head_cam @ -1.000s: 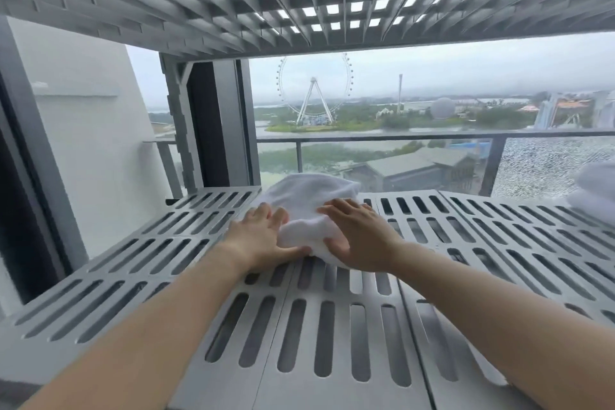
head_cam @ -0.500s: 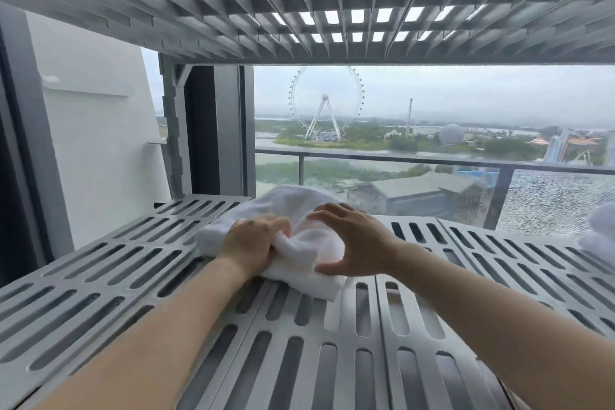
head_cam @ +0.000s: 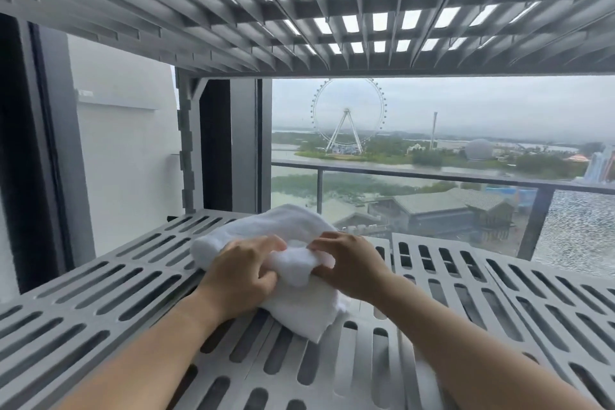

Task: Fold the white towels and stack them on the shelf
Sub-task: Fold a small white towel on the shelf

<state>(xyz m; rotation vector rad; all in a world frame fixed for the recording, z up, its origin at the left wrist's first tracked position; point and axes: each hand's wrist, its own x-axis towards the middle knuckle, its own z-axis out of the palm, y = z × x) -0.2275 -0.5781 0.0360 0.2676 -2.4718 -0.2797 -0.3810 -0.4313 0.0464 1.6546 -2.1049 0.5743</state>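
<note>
My forearms reach in from the near edge over the slotted grey shelf [head_cam: 139, 289]. My left hand [head_cam: 241, 273] has curled shut on the white towel [head_cam: 266, 233], fingers bunching its near fold, where a second ago it lay flat against the cloth. My right hand [head_cam: 349, 265] is pinched on the same raised fold from the right; earlier its palm only rested there. The towel lies on the shelf at centre, its near corner drooping toward me, and it has spread further left than before. Above, the upper shelf [head_cam: 299, 10] spans the top. Far off, beyond the balcony railing [head_cam: 432, 176], stands a Ferris wheel [head_cam: 347, 116].
</note>
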